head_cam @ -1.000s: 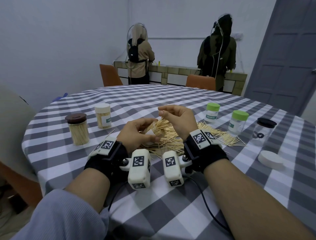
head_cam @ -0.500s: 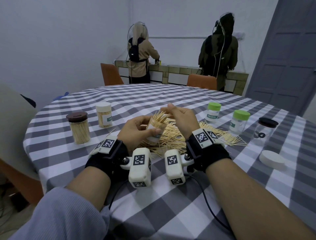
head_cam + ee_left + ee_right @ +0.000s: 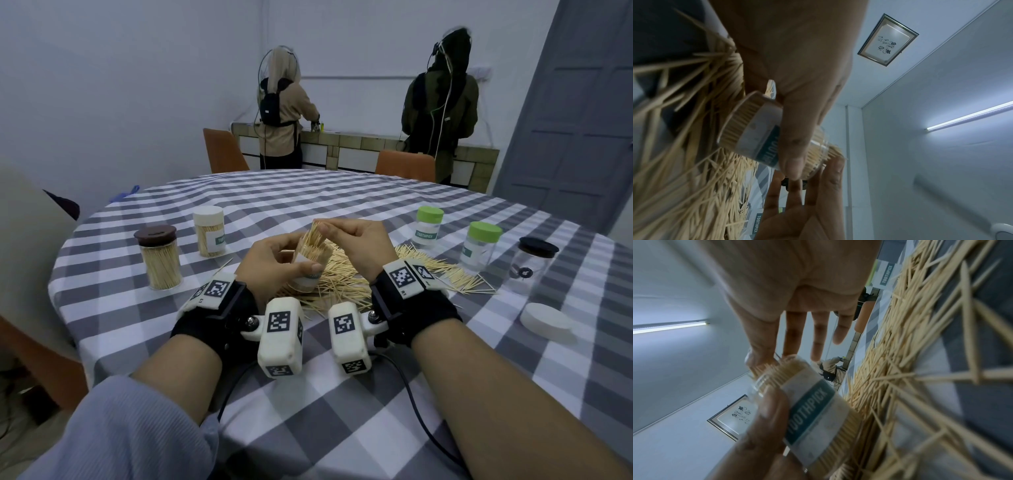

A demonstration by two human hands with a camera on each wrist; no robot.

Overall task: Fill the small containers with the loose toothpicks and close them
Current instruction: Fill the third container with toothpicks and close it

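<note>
At the centre of the head view we hold a clear container [image 3: 310,265] above the loose toothpicks [image 3: 346,277], tilted, packed with toothpicks whose tips stick out of its open mouth. Its label reads "TOOTHPICK" in the right wrist view. Our left hand [image 3: 270,265] wraps its fingers and thumb round the container's body. Our right hand [image 3: 363,245] pinches the protruding toothpick tips [image 3: 317,229] between thumb and forefinger, the other fingers held fairly straight. At left stand a brown-lidded jar [image 3: 159,260] and a white-lidded jar [image 3: 209,231], both full. At right are two green-lidded jars [image 3: 428,228], one labelled "TOOTHPICK", a black-lidded jar [image 3: 532,265] and a white lid [image 3: 546,322].
</note>
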